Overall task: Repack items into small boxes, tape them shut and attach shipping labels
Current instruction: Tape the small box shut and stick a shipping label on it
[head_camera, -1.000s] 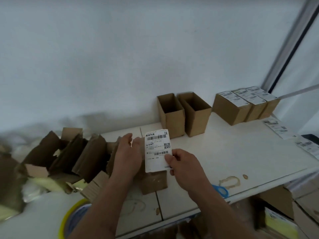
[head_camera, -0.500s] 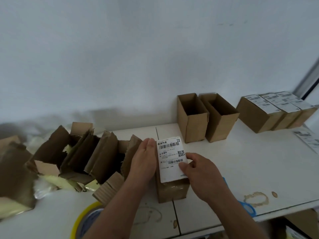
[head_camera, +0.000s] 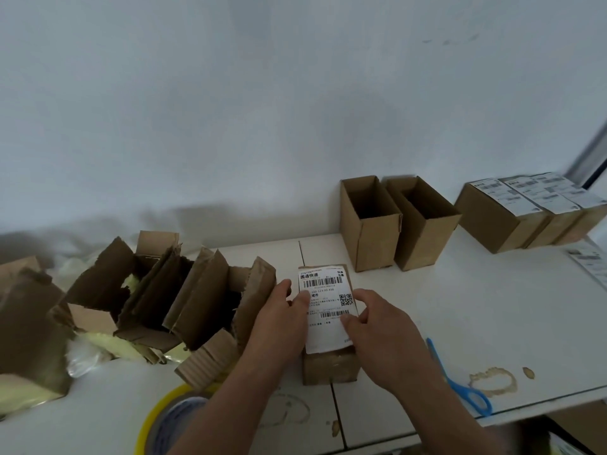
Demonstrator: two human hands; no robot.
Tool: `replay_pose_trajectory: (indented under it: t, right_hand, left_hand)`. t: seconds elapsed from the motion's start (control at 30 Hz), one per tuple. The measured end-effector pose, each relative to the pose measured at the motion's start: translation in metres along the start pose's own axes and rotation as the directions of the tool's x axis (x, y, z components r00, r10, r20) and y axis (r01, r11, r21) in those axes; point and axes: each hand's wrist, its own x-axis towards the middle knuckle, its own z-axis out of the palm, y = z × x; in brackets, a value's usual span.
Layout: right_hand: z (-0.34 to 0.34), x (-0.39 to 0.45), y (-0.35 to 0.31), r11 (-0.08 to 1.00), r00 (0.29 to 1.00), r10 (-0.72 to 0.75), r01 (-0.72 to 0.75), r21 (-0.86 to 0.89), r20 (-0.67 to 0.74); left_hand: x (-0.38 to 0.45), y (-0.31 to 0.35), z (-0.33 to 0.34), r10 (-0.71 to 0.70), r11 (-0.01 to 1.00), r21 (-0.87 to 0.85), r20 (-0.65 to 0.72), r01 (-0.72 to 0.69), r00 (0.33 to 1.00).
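Note:
A small taped cardboard box stands on the white table in front of me. A white shipping label with barcodes and a QR code lies on its top, its near end hanging over the front edge. My left hand rests against the box's left side, thumb on the label's left edge. My right hand lies on the right part of the label, fingers pressing it down.
Two open empty boxes stand behind. Three labelled boxes sit at the far right, loose labels beside them. Torn cartons with yellow packets crowd the left. Blue scissors lie right of my arm. A yellow tape roll sits near the front edge.
The label has come down from being held upright above the box to lying flat on its top. Both hands followed it down onto the box.

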Motion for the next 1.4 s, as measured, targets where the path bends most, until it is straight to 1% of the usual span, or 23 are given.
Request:
replay_pose_trajectory:
  t: [0.17, 0.27, 0.37, 0.47, 0.63, 0.8, 0.97, 1.13, 1.27, 1.33, 1.4]
  right_hand:
    - [0.000, 0.000, 0.001, 0.998, 1.000, 0.018, -0.018, 0.068, -0.010]
    - [0.000, -0.001, 0.001, 0.995, 0.999, 0.029, -0.027, 0.097, -0.016]
    - [-0.001, -0.003, 0.001, 0.993, 0.999, 0.035, -0.034, 0.114, -0.010]
    - [-0.003, -0.004, 0.003, 0.996, 1.000, 0.021, -0.020, 0.093, -0.003]
    - [-0.005, -0.004, 0.003, 0.996, 1.000, -0.018, 0.017, 0.083, 0.006]
    - [-0.005, -0.002, 0.004, 0.991, 0.998, -0.055, 0.052, 0.120, 0.026]
    - [-0.006, -0.001, 0.006, 0.993, 0.999, -0.031, 0.028, 0.118, 0.022]
    - [-0.008, -0.004, 0.005, 0.997, 1.000, -0.010, 0.009, 0.077, 0.009]
    - [-0.006, -0.003, 0.004, 1.000, 1.000, -0.013, 0.013, 0.010, 0.014]
    - [-0.005, -0.003, 0.002, 0.999, 1.000, -0.016, 0.016, -0.041, 0.023]
    - [-0.008, -0.004, 0.001, 0.989, 0.999, -0.029, 0.032, -0.142, 0.023]
  left_hand:
    - [-0.024, -0.004, -0.006, 0.005, 1.000, 0.024, 0.083, -0.007, 0.997]
    - [-0.034, -0.003, -0.008, 0.022, 0.997, 0.072, 0.131, -0.032, 0.991]
    - [-0.036, -0.002, -0.010, 0.037, 0.992, 0.116, 0.145, -0.054, 0.989]
    - [-0.037, -0.003, -0.010, 0.051, 0.987, 0.140, 0.159, -0.074, 0.986]
    - [-0.037, -0.004, -0.009, 0.063, 0.987, 0.132, 0.170, -0.086, 0.983]
    - [-0.036, -0.006, -0.012, 0.065, 0.987, 0.136, 0.171, -0.089, 0.983]
    - [-0.038, -0.005, -0.011, 0.056, 0.987, 0.137, 0.183, -0.082, 0.982]
    - [-0.039, -0.004, -0.010, 0.055, 0.985, 0.147, 0.206, -0.086, 0.977]
    - [-0.038, -0.006, -0.008, 0.063, 0.981, 0.168, 0.208, -0.099, 0.976]
    - [-0.037, -0.007, -0.007, 0.066, 0.980, 0.171, 0.208, -0.103, 0.976]
    - [-0.035, -0.010, -0.006, 0.073, 0.978, 0.174, 0.209, -0.111, 0.975]
